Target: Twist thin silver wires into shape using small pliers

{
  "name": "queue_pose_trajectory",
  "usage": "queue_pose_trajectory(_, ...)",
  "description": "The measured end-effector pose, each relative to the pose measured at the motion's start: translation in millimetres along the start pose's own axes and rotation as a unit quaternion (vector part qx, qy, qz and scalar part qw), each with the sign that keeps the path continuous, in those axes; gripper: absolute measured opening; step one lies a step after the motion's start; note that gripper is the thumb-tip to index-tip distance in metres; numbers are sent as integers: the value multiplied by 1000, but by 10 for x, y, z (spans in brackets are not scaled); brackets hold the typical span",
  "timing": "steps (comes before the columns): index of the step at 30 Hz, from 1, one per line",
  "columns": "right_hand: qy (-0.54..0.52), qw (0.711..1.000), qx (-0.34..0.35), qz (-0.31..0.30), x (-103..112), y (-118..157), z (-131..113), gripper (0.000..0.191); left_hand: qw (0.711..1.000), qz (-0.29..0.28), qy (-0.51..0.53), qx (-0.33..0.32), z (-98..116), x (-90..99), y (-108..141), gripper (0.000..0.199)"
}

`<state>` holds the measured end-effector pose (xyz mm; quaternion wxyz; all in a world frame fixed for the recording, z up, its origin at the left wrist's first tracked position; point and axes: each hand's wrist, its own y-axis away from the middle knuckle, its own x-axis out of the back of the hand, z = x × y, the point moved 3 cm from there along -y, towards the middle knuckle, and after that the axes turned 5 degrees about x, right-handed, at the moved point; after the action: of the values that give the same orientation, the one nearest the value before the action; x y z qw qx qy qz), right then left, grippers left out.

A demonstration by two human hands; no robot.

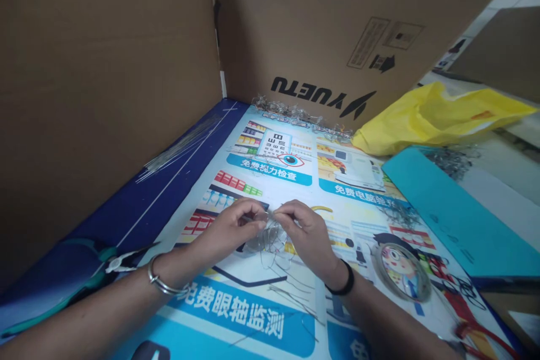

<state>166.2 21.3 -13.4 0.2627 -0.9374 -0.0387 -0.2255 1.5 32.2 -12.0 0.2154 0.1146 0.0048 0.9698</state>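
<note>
My left hand [242,222] and my right hand [301,230] meet over the middle of the printed sheet, each with thumb and fingers pinched together. Between and just below the fingertips hangs a small tangle of thin, looped wire [274,242], and both hands appear to grip it. Its fine ends are too blurred to follow. Several loose wires [295,295] lie on the sheet below the hands. Beside my left forearm rest pliers [112,263] with green handles, their jaws pointing right.
Cardboard walls [304,22] stand behind and left. Straight wires [179,149] lie along the left edge; wire pieces [291,111] line the back. To the right are a tape roll [377,270], a blue-green box [451,214], a yellow bag [422,118] and a wire heap [453,160].
</note>
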Motion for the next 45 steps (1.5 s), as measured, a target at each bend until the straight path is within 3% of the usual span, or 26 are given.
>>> queue_pose_trajectory(7,-12,1000,13,-4,-28,-3,-8,12,999,-21,11,40,-24,-41,4,11)
queue_pose_trajectory(27,-8,999,31,-43,-38,-9,0,11,997,-13,-71,-8,-19,0,-6,17)
queue_pose_trajectory(33,70,994,52,-66,142,-42,-70,16,998,-13,-53,15,-36,0,-5,18)
queue_pose_trajectory(35,177,978,65,-89,262,-14,-67,18,999,-6,-48,20,-27,1,-5,18)
queue_pose_trajectory(39,448,878,32,-164,504,140,96,53,999,2,-43,32,-39,3,-14,16)
queue_pose_trajectory(42,483,844,33,-232,592,257,240,53,998,5,-42,38,-64,7,-17,13)
queue_pose_trajectory(45,495,827,63,-257,590,288,294,45,998,5,-42,44,-77,11,-16,13)
